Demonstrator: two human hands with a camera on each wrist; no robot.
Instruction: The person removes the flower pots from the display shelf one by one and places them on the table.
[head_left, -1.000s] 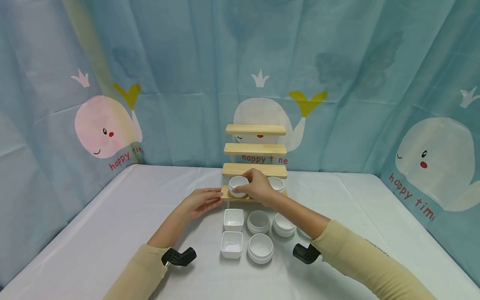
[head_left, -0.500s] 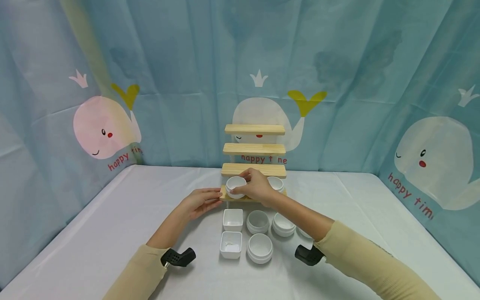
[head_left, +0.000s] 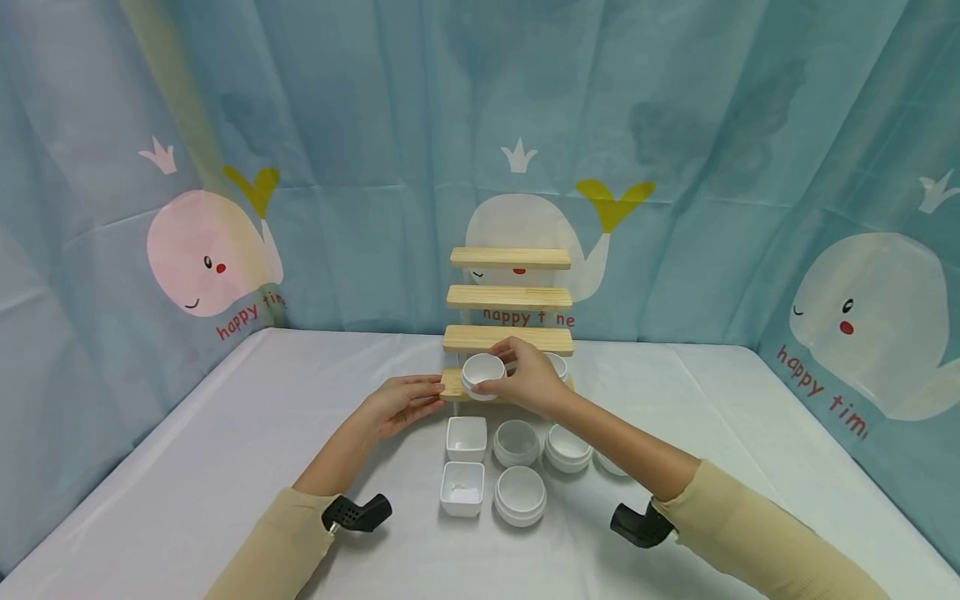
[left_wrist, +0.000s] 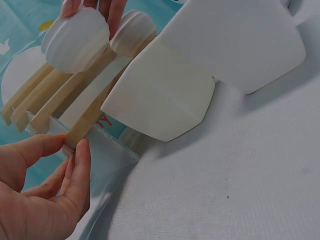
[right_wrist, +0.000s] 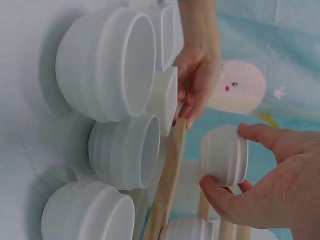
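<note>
My right hand [head_left: 528, 379] pinches a small round white bowl [head_left: 482, 375] between thumb and fingers, over the left part of the stand's lowest board. The right wrist view shows this bowl [right_wrist: 222, 155] apart from the board [right_wrist: 169, 185]. At the left end of the lowest wooden board [head_left: 452, 387], my left hand [head_left: 405, 404] pinches the tip; its thumb and fingers show around the board [left_wrist: 82, 127] in the left wrist view. A second round bowl [head_left: 557, 364] sits on the right of that board, partly hidden behind my right hand.
Three upper boards of the stepped display stand [head_left: 510, 297] rise behind. In front of it stand two square white bowls [head_left: 462, 490] and several round ones [head_left: 521, 496] on the white cloth [head_left: 360, 550]. My right forearm partly covers one round bowl [head_left: 611, 467]. A blue curtain [head_left: 360, 250] hangs behind.
The bowl in my right hand shifted slightly left, then back right, and now appears higher off the board. My right forearm has moved right. The left hand keeps its place.
</note>
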